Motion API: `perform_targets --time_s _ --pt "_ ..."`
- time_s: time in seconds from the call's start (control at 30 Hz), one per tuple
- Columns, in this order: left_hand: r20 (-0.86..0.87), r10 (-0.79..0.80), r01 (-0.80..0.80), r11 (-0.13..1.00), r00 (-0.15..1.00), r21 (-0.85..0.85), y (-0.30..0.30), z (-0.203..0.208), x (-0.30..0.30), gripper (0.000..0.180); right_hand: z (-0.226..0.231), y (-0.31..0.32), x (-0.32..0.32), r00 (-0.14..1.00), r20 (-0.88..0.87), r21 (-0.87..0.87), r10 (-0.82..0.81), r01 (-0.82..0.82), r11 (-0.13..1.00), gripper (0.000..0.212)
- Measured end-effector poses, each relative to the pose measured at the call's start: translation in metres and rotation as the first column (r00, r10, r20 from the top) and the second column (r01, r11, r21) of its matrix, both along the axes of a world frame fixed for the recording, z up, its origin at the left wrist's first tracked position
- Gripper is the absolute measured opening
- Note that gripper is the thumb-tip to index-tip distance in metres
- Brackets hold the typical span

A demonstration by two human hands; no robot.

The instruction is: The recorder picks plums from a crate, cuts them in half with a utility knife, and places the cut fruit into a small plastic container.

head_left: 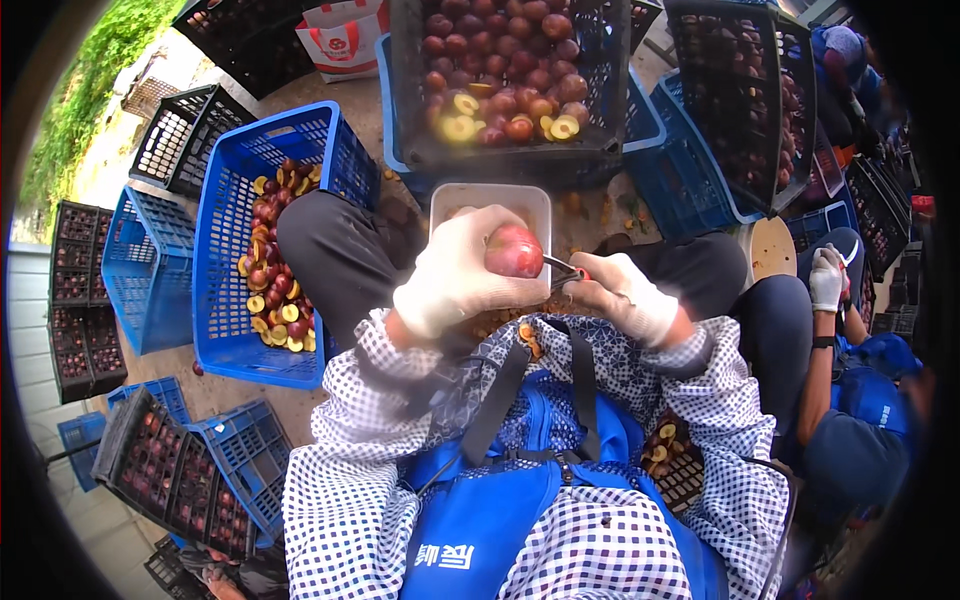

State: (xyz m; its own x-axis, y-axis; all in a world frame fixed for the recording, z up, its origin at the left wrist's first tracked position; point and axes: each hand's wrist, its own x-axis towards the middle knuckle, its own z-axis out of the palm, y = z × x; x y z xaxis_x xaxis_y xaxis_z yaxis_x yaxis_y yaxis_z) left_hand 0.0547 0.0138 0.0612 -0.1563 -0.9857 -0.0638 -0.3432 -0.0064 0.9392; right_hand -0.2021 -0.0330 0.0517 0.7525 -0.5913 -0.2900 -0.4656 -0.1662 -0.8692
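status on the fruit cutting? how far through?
Done: cut halves lie in the blue crate on the left. In hand: left hand holds a whole red fruit, right hand works a small knife at it. Left: the black crate ahead is mostly whole fruit.

A blue crate at left holds halved plums. Far ahead, a black crate of whole plums sits on another blue crate. Black crates stand stacked far left. A co-worker sits right. A white bag lies far off.
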Motion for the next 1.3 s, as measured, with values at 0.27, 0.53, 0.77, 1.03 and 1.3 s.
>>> perform_targets --time_s 0.27,0.53,0.77,1.03,1.3 --pt "-0.776 0.052 0.055 0.992 0.628 0.112 -0.005 0.002 0.020 0.064 0.036 -0.004 -0.002 0.721 0.292 0.335 -0.628 0.538 0.774 0.030" --pt "-0.612 0.130 -0.207 0.977 0.780 -0.056 -0.012 -0.025 -0.026 0.058 0.006 0.002 0.105 0.444 0.500 0.490 -0.743 0.563 0.666 0.034" --pt "0.026 0.512 -0.427 0.741 0.858 -0.519 0.004 -0.050 -0.065 0.059 -0.042 0.005 0.101 0.330 0.393 0.537 -0.858 0.675 0.505 0.026" --pt "-0.186 0.425 -0.463 0.773 0.886 -0.434 -0.001 -0.061 -0.070 0.067 -0.037 0.001 0.109 0.422 0.420 0.209 -0.804 0.817 0.538 0.032" --pt "-0.338 0.380 -0.471 0.847 0.861 -0.246 -0.028 -0.078 -0.067 0.033 -0.016 -0.014 0.114 0.411 0.579 0.088 -0.704 0.827 0.556 0.022"
